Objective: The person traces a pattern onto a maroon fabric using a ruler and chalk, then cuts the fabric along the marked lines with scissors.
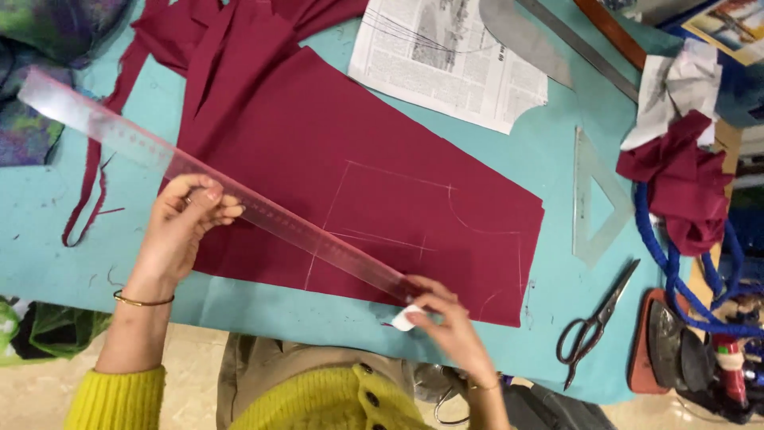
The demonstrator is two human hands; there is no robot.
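Note:
A maroon fabric piece (358,143) lies flat on a teal table cover (557,151), marked with pale chalk lines. A long clear plastic ruler (143,143) runs diagonally across it from upper left to lower right. My left hand (185,224) presses on the ruler's middle with its fingers curled over the edge. My right hand (450,322) rests at the ruler's lower end near the cloth's front edge and pinches a small white piece of chalk (403,318).
Black scissors (595,325) lie at the front right. A clear set square (593,199), a newspaper pattern (446,56), crumpled maroon scraps (684,187), a blue cord (676,271) and an iron (676,350) crowd the right side. Maroon strips (95,175) trail left.

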